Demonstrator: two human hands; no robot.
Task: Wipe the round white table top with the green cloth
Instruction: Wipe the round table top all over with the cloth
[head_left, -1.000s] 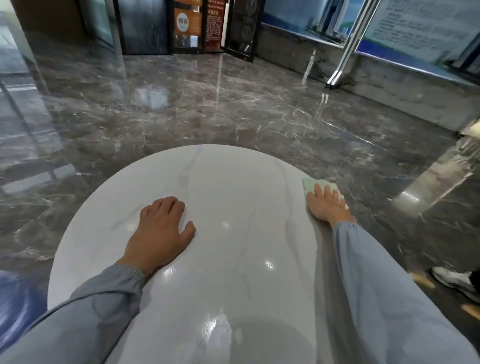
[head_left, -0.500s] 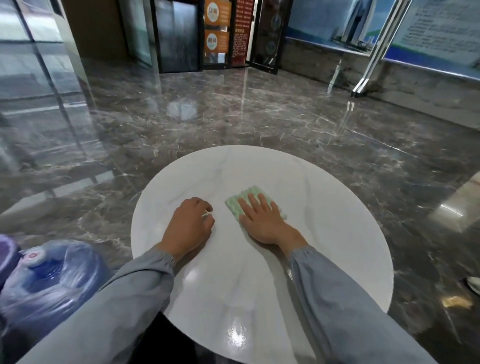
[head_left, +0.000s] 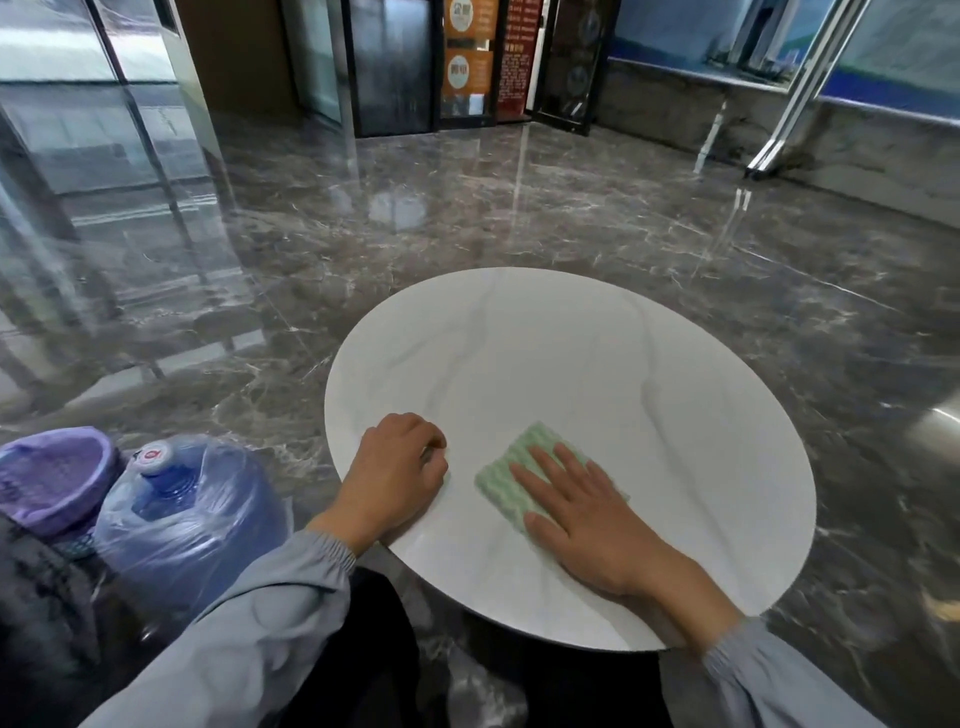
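Green cloth laid flat on the round white table top, in its near half, left of centre, clear of the rim; ribbed weave visible. Right hand pressed flat on the cloth's near-right part, fingers straight and spread, nothing gripped; far-left part of the cloth left uncovered. Left hand rested on the top just left of the cloth, bare gap between them; fingers curled under into a fist, nothing seen held; wrist over the table's left rim. Both forearms covered by grey sleeves with elastic cuffs. Top glossy, faintly grey-veined; dark glossy marble floor all round. Blue water jug wrapped in clear film stood on the floor left of the table; purple basket just beside it, further left. Dark-framed glass doors and orange signs seen at the far wall.
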